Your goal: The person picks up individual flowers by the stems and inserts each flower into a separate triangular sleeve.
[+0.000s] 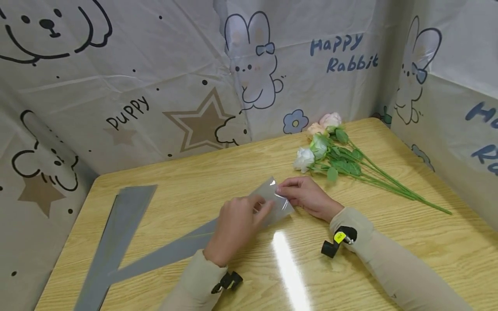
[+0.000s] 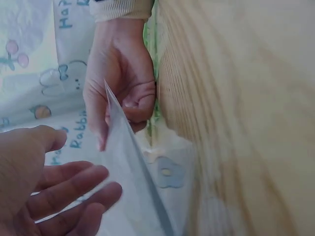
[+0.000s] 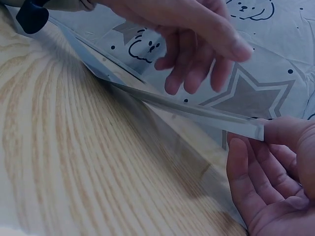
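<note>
A long, tapered, see-through grey plastic flower sleeve [image 1: 186,242] slants across the table, its narrow end at the lower left and its shiny wide end raised between the hands. My right hand [image 1: 311,198] pinches the edge of that wide end between thumb and fingers, as the right wrist view shows on the sleeve [image 3: 197,112]. Just over the sleeve hovers my left hand [image 1: 237,224], fingers loosely spread. In the left wrist view the left hand's fingers [image 2: 74,184] stand beside the sleeve with nothing gripped.
More flat grey sleeves [image 1: 116,237] lie stacked at the table's left, under the narrow end of the slanting one. Several artificial flowers [image 1: 342,160] with white, peach and pink heads lie at the back right, stems pointing toward the right edge. Printed cloth [image 1: 179,56] surrounds the wooden table [image 1: 218,172].
</note>
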`<state>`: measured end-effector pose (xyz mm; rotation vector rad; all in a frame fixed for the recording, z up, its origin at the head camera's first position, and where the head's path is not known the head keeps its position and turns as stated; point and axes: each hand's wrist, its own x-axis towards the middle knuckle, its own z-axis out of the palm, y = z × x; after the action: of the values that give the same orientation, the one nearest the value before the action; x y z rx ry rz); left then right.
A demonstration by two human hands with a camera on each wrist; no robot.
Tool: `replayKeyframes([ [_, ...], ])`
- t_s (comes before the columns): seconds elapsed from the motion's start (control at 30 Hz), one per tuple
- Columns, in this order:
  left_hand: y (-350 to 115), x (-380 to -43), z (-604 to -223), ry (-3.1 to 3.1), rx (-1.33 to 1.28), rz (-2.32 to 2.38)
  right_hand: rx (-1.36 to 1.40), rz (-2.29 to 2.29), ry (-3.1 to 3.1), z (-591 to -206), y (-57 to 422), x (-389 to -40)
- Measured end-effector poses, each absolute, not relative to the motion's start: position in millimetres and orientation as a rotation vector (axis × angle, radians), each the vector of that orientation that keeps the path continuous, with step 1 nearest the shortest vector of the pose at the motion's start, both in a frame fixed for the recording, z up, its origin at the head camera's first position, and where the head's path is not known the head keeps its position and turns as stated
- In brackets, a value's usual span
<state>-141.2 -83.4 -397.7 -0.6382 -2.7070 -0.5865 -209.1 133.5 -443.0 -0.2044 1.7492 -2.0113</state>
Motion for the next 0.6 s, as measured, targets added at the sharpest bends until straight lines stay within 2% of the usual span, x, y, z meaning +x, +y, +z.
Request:
replayKeyframes([
  [0.27,-70,-169,-409,-2.887,-0.493,-0.918,-0.209,-2.035,1.743,-449,134,-211],
  [0.43,-66,-180,-413,-2.907,-0.532,-1.044,-0.21,-2.047,1.767,-452,133,-212],
  [0.6,-65,-189,-421,-2.919,-0.499,-1.378,-0.202,-2.032,1.767,-451,136,-213],
])
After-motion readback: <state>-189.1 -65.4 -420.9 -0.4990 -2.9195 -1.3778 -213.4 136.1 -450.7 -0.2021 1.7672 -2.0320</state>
